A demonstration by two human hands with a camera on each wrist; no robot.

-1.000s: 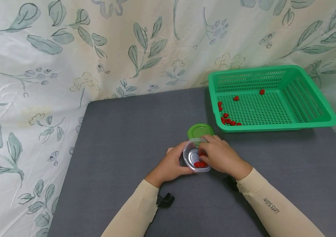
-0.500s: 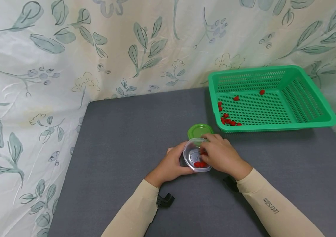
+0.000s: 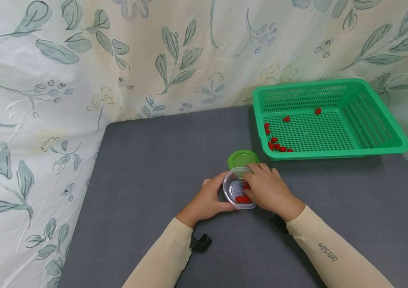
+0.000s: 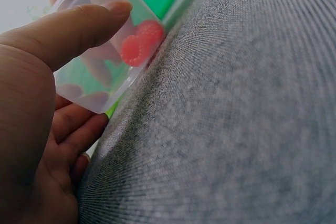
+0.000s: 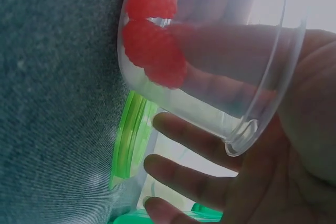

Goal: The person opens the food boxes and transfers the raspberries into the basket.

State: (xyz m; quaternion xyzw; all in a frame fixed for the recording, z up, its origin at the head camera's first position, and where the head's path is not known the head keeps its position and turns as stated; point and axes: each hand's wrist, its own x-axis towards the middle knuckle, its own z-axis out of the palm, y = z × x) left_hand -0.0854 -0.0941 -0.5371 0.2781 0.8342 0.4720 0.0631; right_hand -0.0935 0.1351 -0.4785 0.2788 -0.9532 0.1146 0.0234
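A clear plastic container stands on the grey table, its left side held by my left hand between thumb and fingers. Inside it lie red raspberries, seen through the wall in the left wrist view as two raspberries. My right hand reaches over the rim, its thumb and forefinger inside pinching a raspberry near the bottom. The other right-hand fingers stay outside the wall. The fingertips inside are partly hidden in the head view. A green lid lies just behind the container.
At the back right sits a green slotted basket, with several more raspberries mostly near its left front corner. A leaf-patterned curtain hangs along the back and left of the table.
The right hand's fingers have shifted slightly inside the container, around the raspberry there. The left hand, container, lid and basket have kept their places.
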